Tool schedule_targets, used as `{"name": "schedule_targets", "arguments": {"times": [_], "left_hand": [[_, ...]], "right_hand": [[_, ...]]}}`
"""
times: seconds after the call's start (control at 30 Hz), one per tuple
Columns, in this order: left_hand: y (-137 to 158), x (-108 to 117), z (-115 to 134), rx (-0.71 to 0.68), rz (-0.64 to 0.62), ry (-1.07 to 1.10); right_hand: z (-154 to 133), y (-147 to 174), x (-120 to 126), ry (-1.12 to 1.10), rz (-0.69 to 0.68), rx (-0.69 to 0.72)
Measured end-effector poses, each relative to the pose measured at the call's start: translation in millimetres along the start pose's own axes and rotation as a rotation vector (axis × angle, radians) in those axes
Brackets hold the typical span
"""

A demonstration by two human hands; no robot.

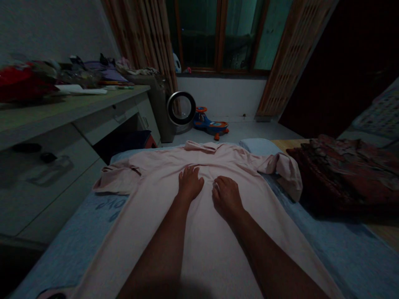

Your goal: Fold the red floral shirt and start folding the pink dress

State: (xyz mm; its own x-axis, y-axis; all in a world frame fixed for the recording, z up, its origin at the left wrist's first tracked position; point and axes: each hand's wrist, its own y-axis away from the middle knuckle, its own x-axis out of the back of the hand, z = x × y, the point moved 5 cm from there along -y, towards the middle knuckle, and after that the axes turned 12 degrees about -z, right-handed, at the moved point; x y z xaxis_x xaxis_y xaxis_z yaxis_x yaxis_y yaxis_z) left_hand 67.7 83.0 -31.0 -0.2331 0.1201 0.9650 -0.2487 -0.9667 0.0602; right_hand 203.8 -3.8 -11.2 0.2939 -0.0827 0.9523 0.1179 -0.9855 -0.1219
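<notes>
A long pale pink collared shirt lies spread over the bed, its collar at the far end and its sleeves out to both sides. Resting on the upper chest, my left hand has its fingers stretched out and apart on the cloth. To its right, my right hand has its fingers bent toward the thumb, with a bit of the shirt's front seemingly pinched between them. Small creases run through the fabric between the two hands. The shirt's lower end runs out of view under my forearms.
A light blue bed cover lies under the shirt. Folded dark red floral blankets are stacked at right. A cluttered desk with drawers stands left. Beyond are a washing machine with its round door open and a blue-orange ride-on toy.
</notes>
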Motion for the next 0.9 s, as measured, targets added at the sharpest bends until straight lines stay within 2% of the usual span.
{"name": "schedule_targets", "arguments": {"times": [0.13, 0.5, 0.77, 0.9], "left_hand": [[-0.7, -3.5, 0.5, 0.019, -0.044, -0.049], [1.0, -1.8, 2.1, 0.022, -0.053, -0.052], [2.3, 3.3, 1.5, -0.013, 0.07, -0.008], [2.0, 4.8, 1.1, -0.015, 0.079, 0.009]], "right_hand": [[-0.8, 0.8, -5.4, 0.076, -0.086, -0.009], [-0.7, -0.6, -10.2, 0.097, -0.114, -0.028], [3.7, -4.1, -12.2, 0.073, -0.111, -0.03], [12.0, -5.0, -13.5, 0.073, -0.103, -0.086]]}}
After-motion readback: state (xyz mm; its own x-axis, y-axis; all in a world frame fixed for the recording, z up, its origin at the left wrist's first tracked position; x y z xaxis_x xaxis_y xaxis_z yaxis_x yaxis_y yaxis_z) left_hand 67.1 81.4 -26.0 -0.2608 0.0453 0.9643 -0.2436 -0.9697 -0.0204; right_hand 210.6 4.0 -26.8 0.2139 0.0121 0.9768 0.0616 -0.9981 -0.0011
